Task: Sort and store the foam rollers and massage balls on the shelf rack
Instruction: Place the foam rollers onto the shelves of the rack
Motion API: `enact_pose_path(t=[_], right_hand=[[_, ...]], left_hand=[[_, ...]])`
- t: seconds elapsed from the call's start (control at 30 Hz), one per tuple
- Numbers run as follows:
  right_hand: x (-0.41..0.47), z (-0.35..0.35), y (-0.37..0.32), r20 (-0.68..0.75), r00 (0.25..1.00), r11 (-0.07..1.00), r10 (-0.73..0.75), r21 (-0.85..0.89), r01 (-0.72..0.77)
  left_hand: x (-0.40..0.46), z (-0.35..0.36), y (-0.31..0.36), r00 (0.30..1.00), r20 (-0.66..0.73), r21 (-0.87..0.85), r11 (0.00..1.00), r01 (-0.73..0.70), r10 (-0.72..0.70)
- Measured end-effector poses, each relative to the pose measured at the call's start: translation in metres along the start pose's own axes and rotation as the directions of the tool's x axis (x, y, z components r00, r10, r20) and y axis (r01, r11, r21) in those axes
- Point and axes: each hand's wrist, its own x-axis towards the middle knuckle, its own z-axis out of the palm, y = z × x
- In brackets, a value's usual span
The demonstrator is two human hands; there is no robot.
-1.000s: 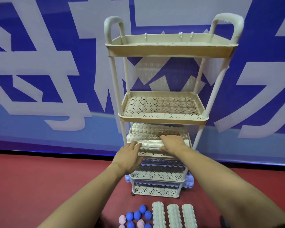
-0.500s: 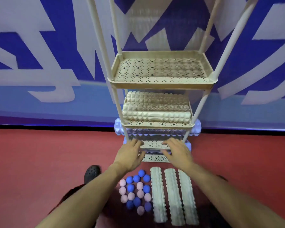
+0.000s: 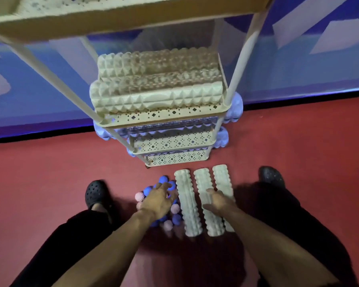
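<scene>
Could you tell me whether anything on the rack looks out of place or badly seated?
Yes: the lavender rollers on the lower tiers of the rack stick out past its side posts at both ends, too long for the trays. The cream rollers above sit within their tier. Nothing looks spilled or damaged.

The shelf rack (image 3: 170, 114) looks like matt cream plastic, its tray walls pierced with small diamond cut-outs. The foam rollers (image 3: 188, 206) on the floor are pale, matt and deeply ridged. The massage balls (image 3: 175, 208) look spiky where pink, smoother where blue. The red floor (image 3: 50, 166) looks matt. The clogs (image 3: 94, 192) are dull black, perforated.
</scene>
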Motion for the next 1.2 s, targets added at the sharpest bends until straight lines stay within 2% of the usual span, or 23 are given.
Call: enact_pose_path(t=[0.23, 0.4, 0.57, 0.73, 0.77, 0.87, 0.93, 1.07, 1.2], right_hand=[[0.055, 0.036, 0.012, 0.201, 0.979, 1.000, 0.024, 0.008, -0.026], [0.082, 0.049, 0.016, 0.281, 0.959, 0.994, 0.043, -0.110, -0.013], [0.112, 0.076, 0.032, 0.319, 0.945, 0.990, 0.067, -0.142, -0.022], [0.099, 0.069, 0.017, 0.286, 0.956, 0.995, 0.070, -0.091, -0.046], [0.098, 0.070, 0.020, 0.257, 0.963, 0.997, 0.077, -0.034, -0.071], [0.087, 0.074, 0.024, 0.109, 0.990, 0.996, 0.086, -0.010, -0.085], [0.076, 0.079, 0.025, 0.066, 0.995, 0.995, 0.080, 0.051, -0.083], [0.031, 0.071, 0.016, -0.034, 0.999, 0.973, -0.033, 0.229, 0.040], [-0.019, 0.053, 0.001, -0.114, 0.979, 0.943, -0.170, 0.269, 0.195]], left_hand=[[0.023, 0.007, -0.030, 0.995, 0.010, -0.066, 0.992, 0.103, -0.103], [0.036, 0.009, -0.045, 0.994, -0.045, -0.072, 0.993, 0.098, -0.101], [0.041, 0.021, -0.057, 0.992, -0.023, -0.089, 0.988, 0.123, -0.125], [0.044, 0.029, -0.060, 0.995, -0.026, -0.116, 0.989, 0.092, -0.095], [0.045, 0.030, -0.060, 0.995, -0.030, -0.119, 0.989, 0.092, -0.097], [0.047, 0.028, -0.057, 0.995, -0.042, -0.118, 0.989, 0.088, -0.094], [0.046, 0.027, -0.053, 0.996, -0.036, -0.104, 0.991, 0.081, -0.086], [0.037, 0.020, -0.037, 0.996, 0.006, -0.060, 0.994, 0.088, -0.087], [0.010, 0.001, -0.010, 1.000, 0.002, -0.065, 0.997, 0.031, -0.031]])
